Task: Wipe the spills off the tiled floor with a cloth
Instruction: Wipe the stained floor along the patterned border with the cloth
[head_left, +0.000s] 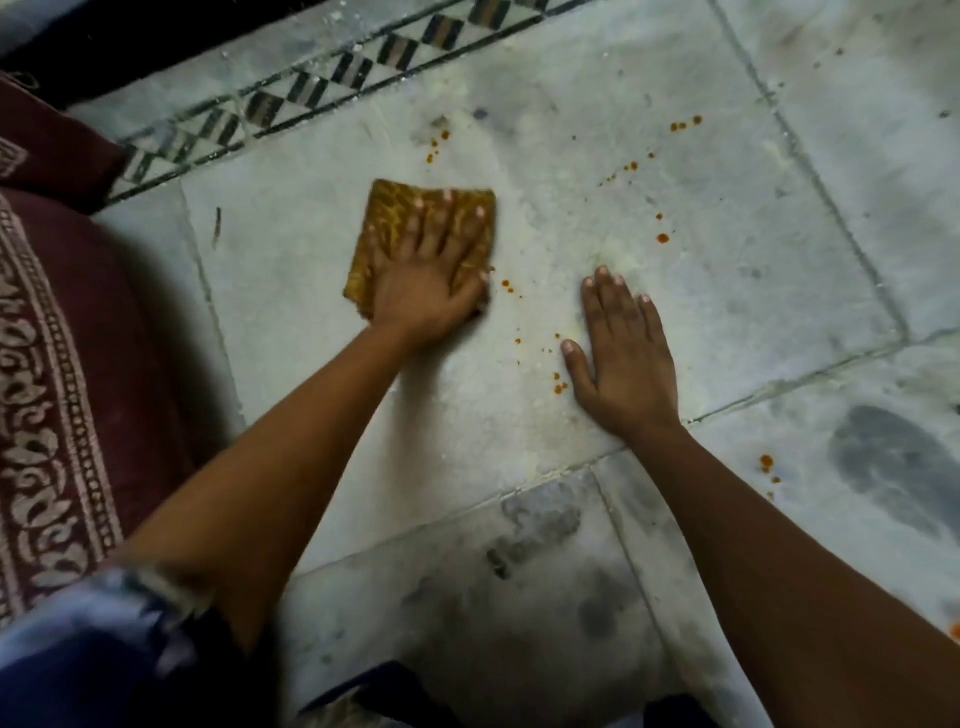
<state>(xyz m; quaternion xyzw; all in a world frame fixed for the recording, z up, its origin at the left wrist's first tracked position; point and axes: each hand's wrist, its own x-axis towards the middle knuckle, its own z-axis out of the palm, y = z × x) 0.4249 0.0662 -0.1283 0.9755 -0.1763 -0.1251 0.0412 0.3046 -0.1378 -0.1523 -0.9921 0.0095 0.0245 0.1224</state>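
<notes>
A folded yellow-brown cloth (387, 223) lies flat on the pale tiled floor (701, 291). My left hand (431, 275) presses down on it with fingers spread straight. My right hand (623, 353) rests flat on the floor to the right of the cloth, fingers straight, holding nothing. Orange spill drops (662, 238) are scattered over the tile: beyond the cloth (438, 145), at the far right (684, 123), between my two hands (506, 285) and beside my right thumb (558, 387). More orange drops (766, 461) lie right of my right forearm.
A dark red patterned rug (67, 364) covers the floor at the left. A black-and-white diamond tile border (322, 88) runs along the far side. Dark smudges (893, 462) mark the tiles at the right and near me.
</notes>
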